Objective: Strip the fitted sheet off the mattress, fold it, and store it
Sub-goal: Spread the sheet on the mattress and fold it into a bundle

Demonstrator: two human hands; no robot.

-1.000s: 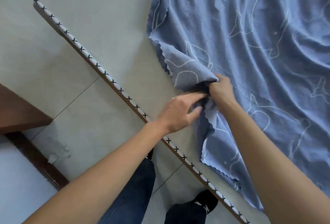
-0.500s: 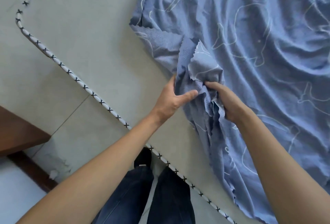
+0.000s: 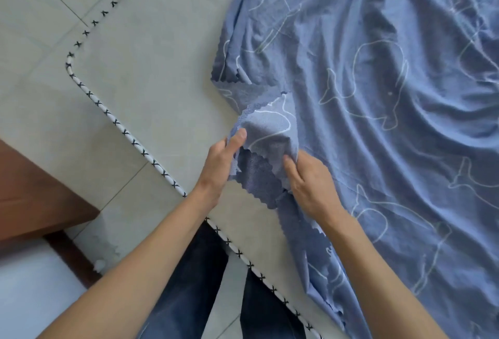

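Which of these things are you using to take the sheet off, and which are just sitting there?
For the job: blue fitted sheet, mattress, left hand and right hand, both gripping the sheet's edge.
Just there: brown wooden furniture, tiled floor.

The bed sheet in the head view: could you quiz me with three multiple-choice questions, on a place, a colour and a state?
1. Where is the mattress bare?
A nowhere
B at its piped corner
C mid-bed only

2. The fitted sheet is:
A blue with white outlines
B red
C green

3. The hands:
A both idle
B one holds a phone
C both pinch the sheet's wavy edge

Answers: B, grey surface shows beside the piping; A, blue cloth, white outlines; C, left hand and right hand grip it.
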